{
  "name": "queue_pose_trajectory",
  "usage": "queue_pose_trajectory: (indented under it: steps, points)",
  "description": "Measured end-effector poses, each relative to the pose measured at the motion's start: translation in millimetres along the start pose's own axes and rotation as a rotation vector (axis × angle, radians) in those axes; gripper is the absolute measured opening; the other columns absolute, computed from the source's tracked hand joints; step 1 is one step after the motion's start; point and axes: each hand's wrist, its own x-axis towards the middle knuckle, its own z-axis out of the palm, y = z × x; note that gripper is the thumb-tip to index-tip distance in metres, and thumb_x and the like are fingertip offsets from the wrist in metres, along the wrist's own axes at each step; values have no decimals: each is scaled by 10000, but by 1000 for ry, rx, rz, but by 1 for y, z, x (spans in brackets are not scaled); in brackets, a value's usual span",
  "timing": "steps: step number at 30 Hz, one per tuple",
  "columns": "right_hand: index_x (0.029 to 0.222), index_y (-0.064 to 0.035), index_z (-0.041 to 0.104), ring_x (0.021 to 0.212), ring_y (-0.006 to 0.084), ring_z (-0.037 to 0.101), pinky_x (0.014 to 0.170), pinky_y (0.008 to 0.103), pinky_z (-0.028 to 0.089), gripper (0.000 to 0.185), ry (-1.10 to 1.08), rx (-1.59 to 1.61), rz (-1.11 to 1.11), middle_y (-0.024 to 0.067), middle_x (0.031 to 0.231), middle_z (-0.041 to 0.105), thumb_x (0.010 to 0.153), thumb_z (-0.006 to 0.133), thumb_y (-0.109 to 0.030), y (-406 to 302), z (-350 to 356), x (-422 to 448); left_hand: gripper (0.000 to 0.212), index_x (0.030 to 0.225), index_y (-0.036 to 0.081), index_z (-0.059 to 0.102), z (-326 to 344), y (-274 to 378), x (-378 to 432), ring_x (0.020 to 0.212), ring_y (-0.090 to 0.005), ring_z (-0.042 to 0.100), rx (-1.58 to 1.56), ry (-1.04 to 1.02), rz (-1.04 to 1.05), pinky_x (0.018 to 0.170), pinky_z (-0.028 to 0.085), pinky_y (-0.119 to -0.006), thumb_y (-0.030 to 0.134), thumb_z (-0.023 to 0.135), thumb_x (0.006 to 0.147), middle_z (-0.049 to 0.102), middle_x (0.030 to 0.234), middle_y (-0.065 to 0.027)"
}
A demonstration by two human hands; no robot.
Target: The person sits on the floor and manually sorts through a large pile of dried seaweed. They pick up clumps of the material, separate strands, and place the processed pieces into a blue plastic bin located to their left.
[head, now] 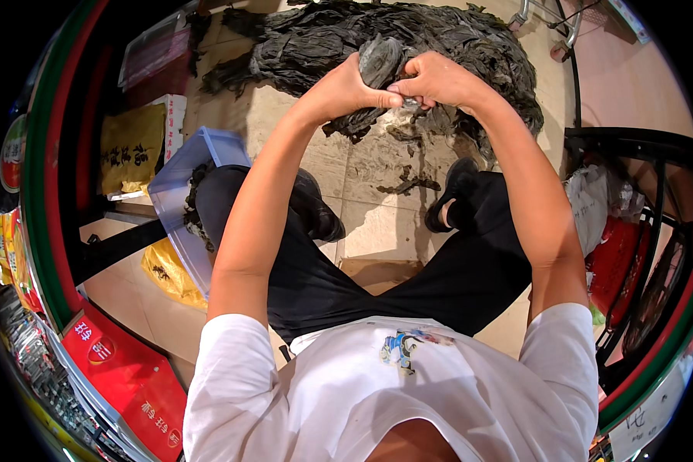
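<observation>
My left hand (349, 89) grips a folded bundle of dark dried seaweed, probably kelp (380, 60), with the thumb stretched across its near side. Against that thumb tip, my right hand (436, 81) has its fingers curled in a pinch at the bundle's right side. What lies exactly between those fingertips is partly hidden. Beyond both hands, a broad heap of the same dark, wrinkled seaweed (312, 52) spreads over the tiled floor. Loose scraps (410, 182) lie on the tiles between my shoes.
A blue translucent plastic crate (176, 179) with some seaweed stands by my left leg. Yellow bags (133, 147) lie left of it. Black metal racks flank both sides; a red basket (618, 271) sits in the right rack (629, 136). Metal legs with casters (560, 52) stand far right.
</observation>
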Motion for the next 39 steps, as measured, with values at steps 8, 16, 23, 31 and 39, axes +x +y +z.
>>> queue_pose_trajectory:
  steps: [8, 16, 23, 31, 39]
  points:
    - [962, 40, 571, 644, 141, 569, 580, 320, 433, 285, -38, -115, -89, 69, 784, 558, 821, 653, -194, 15, -16, -13, 1174, 1294, -102, 410, -1, -18, -1, 1176, -341, 544, 141, -65, -131, 963, 445, -375, 575, 892, 465, 571, 1216, -259]
    - [1012, 23, 610, 771, 202, 582, 705, 360, 453, 292, 129, -325, -339, 90, 817, 616, 877, 632, -235, 33, -21, -15, 918, 1298, -19, 460, 1, -1, -6, 1085, -176, 544, -47, -169, -109, 956, 423, -303, 409, 892, 611, 598, 1168, -91]
    - [1011, 4, 581, 764, 176, 530, 725, 349, 434, 267, 34, -191, -252, 64, 843, 574, 923, 571, -248, 26, -25, -15, 920, 1346, -15, 417, -3, 6, -6, 1113, -169, 511, -125, -273, -169, 974, 403, -303, 393, 868, 655, 557, 1224, -89]
    - [997, 14, 551, 772, 153, 537, 672, 337, 447, 270, -127, -101, -67, 45, 817, 548, 951, 531, -252, 34, -16, -11, 807, 1301, -37, 389, 6, 3, -12, 1045, -208, 535, 59, -369, -177, 915, 431, -321, 283, 803, 687, 567, 1151, -149]
    - [920, 39, 563, 622, 215, 556, 642, 357, 455, 284, -340, -528, -197, 122, 721, 565, 877, 571, -242, 16, -12, -18, 600, 1197, -30, 467, 12, -3, -18, 868, -264, 583, 446, -443, -200, 800, 467, -344, 180, 730, 700, 631, 947, -172]
